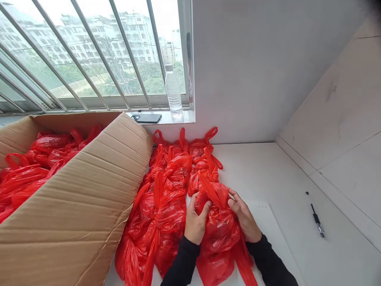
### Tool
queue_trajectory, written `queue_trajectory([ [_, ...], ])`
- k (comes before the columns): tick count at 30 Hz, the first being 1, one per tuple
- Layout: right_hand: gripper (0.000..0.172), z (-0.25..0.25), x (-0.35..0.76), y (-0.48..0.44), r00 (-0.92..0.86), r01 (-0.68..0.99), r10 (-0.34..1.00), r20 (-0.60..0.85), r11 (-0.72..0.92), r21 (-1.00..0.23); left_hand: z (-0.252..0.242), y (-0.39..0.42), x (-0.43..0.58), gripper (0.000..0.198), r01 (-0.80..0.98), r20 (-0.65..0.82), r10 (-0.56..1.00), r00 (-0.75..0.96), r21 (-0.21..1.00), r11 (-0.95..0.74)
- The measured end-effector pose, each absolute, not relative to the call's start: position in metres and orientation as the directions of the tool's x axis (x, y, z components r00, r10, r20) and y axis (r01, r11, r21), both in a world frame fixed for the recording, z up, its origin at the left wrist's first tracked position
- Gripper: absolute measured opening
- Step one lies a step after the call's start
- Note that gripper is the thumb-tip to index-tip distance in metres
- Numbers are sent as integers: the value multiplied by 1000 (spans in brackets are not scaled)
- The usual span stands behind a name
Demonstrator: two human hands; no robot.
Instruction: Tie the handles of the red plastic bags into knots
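A red plastic bag [220, 234] lies in front of me on the white surface [268, 174], its top gathered into a knot. My left hand [195, 222] is closed on the bag's left side just under the knot. My right hand [244, 216] grips the right side of the knot with thumb and fingers. Both arms wear black sleeves. Several more knotted red bags [166, 190] lie in a heap to the left of the held one.
A big cardboard box [80, 206] full of red bags [32, 167] stands at the left. On the window sill sit a clear water bottle [173, 92] and a dark phone [147, 118]. A pen [317, 220] lies at the right, near the tiled wall.
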State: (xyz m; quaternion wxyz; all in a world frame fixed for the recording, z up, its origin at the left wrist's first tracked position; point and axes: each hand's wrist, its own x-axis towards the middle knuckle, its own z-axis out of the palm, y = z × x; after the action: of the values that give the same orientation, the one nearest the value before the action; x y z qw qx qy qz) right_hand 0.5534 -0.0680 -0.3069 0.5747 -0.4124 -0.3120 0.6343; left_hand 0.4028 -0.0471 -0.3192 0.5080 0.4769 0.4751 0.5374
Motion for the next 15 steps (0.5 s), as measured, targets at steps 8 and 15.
queue_trajectory([
  [8,61,-316,557,-66,19,-514,982,-189,-152,-844,-296,-57,392,45,-229,11,994,-107,973,-35],
  [15,46,-329,558,-65,22,-517,984,-178,-141,-844,-242,22,344,56,-162,55,982,-178,983,-85],
])
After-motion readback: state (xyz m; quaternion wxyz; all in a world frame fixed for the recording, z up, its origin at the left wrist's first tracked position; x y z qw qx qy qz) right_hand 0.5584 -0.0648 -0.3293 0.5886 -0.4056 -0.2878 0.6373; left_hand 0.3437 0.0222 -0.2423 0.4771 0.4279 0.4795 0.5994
